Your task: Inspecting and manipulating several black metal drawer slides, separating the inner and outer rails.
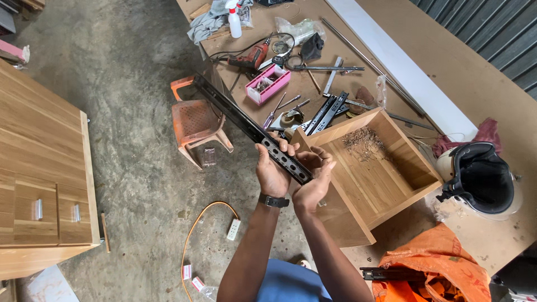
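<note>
Left hand (272, 170): grip closed around the near end of a long black drawer slide (250, 128).
Right hand (314, 180): grip closed on that same end.
Slide position: in the air, slanting away over the floor, beside the wooden drawer box (373, 168).
Risk: the far end may swing into the plastic chair (196, 124).
Count: one slide held, two on the worktop (492, 78), one chair.

Drawer slide (251, 130): near end covered by both hands, left hand (272, 170) and right hand (312, 182). Wooden drawer box (386, 168): near corner hidden behind the right hand. Pink parts tray (268, 84), towards the worktop's (492, 84) left edge: contents too small to tell. Wooden cabinet (39, 168): cut off at the left edge. Orange sack (436, 268): cut off at the bottom edge.
</note>
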